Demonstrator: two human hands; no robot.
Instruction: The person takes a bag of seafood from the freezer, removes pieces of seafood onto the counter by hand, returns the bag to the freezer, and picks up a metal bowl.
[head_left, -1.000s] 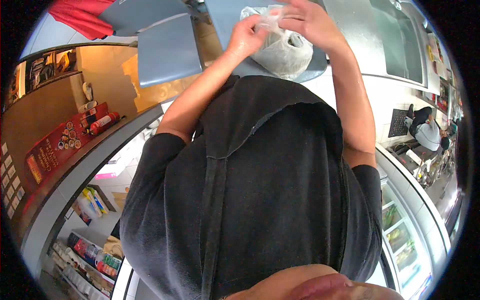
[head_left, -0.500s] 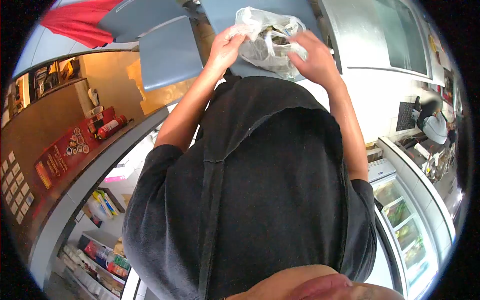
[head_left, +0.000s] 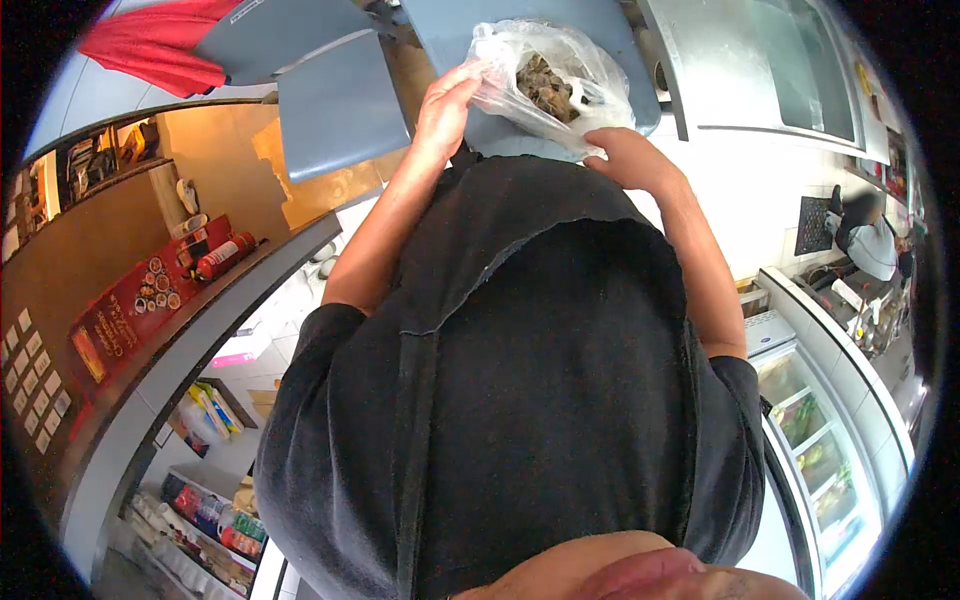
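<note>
On the blue-grey chair seat (head_left: pixel 432 25) lies a translucent white plastic bag (head_left: pixel 510 55), its mouth spread wide. Inside it are brownish, crumpled-looking contents (head_left: pixel 548 90) that I cannot identify further. My left hand (head_left: pixel 447 105) pinches the bag's left rim between closed fingers. At the bag's near right edge, my right hand (head_left: pixel 632 158) grips the plastic with its fingers curled inward. Plastic stretches taut between both hands.
A second blue-grey seat (head_left: pixel 340 105) stands to the left. To the right is a metal counter or appliance (head_left: pixel 725 85). A glass-fronted fridge (head_left: pixel 815 440) is at lower right, a fire extinguisher (head_left: pixel 225 256) at left. Another person (head_left: pixel 870 240) is at far right.
My right hand has come down from above the bag to its near edge and closed on the plastic. The bag's mouth has opened wider, exposing the brown contents.
</note>
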